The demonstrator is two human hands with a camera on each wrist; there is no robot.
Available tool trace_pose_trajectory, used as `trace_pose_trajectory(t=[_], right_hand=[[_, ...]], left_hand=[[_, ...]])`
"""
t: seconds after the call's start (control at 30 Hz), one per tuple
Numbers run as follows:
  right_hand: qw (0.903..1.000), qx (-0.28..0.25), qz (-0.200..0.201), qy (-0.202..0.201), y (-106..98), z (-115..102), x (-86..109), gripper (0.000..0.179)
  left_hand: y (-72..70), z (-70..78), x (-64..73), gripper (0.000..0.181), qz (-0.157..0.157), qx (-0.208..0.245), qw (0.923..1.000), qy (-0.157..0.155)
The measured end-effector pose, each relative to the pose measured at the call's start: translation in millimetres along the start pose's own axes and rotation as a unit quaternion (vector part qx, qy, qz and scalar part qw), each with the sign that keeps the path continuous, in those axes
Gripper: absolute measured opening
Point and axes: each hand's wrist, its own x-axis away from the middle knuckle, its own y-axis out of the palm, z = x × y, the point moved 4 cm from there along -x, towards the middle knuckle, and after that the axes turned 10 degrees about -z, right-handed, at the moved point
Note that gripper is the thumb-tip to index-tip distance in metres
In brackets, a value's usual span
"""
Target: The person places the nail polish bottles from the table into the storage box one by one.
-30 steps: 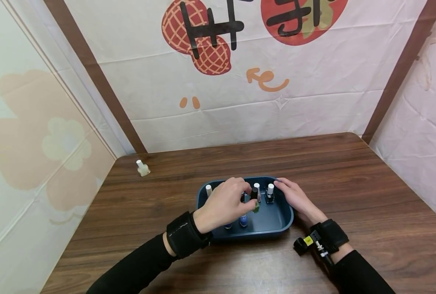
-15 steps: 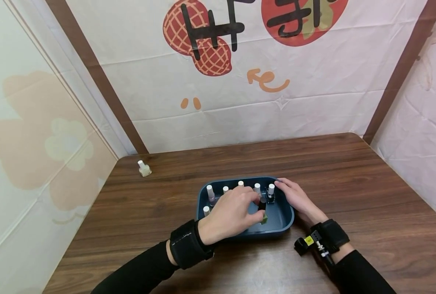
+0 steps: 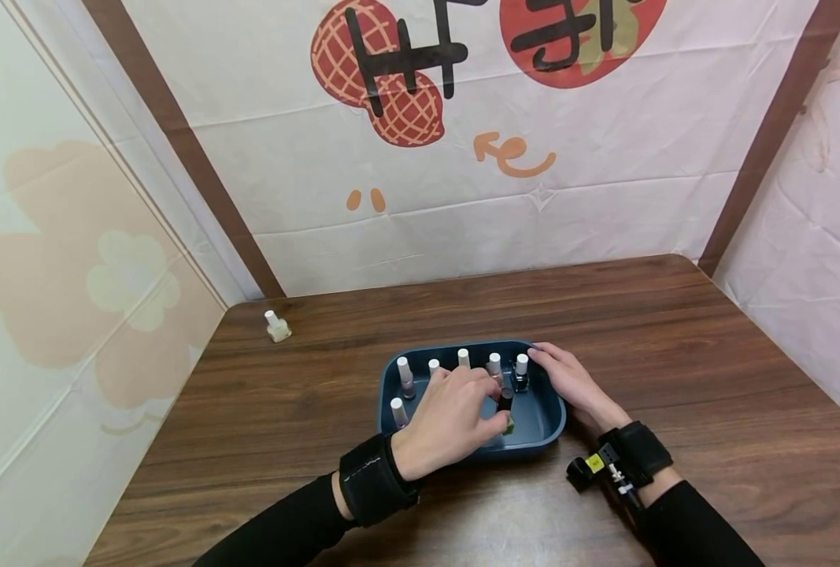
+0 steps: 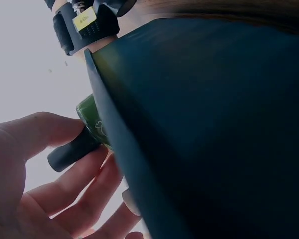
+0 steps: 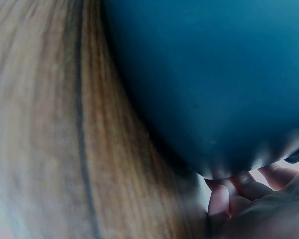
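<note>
My left hand [image 3: 451, 425] reaches over the front of a blue tray [image 3: 536, 421]. Thumb and fingers pinch the black cap of a green nail polish bottle [image 4: 91, 113], low inside the tray, right of its middle. In the left wrist view the tray's wall covers part of the bottle. My right hand [image 3: 571, 379] holds the tray at its back right corner, fingertips against the outer wall in the right wrist view. White-capped nail polish bottles stand along the tray's back, among them a dark one [image 3: 521, 376] at the right and a pale one [image 3: 406, 379] at the left.
Another white-capped bottle [image 3: 397, 411] stands near the tray's left end; the left hand hides what lies behind it. A pale nail polish bottle [image 3: 278, 327] is on the wooden table [image 3: 320, 378] at the far left. Printed cloth walls [image 3: 405, 236] enclose the table's back and sides.
The left hand has moved right and nearer the tray's front with the green nail polish bottle, uncovering white caps in the back row. My right hand stays at the corner.
</note>
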Motion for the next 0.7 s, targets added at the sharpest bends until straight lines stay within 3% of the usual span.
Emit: trace_pose_trajectory(t=[0.17,0.7], right_hand=[[1.0,-0.003,0.003,-0.004,0,0,0.6,0.05],[0.9999,-0.015,-0.008,-0.005,-1,0,1.5,0.051]], left_hand=[[1.2,-0.2,-4.3,0.016,0.006,-0.003,1.0,-0.003],[22.3,-9.1,-14.5,0.018,-0.028,-0.006,0.9992,-0.027]])
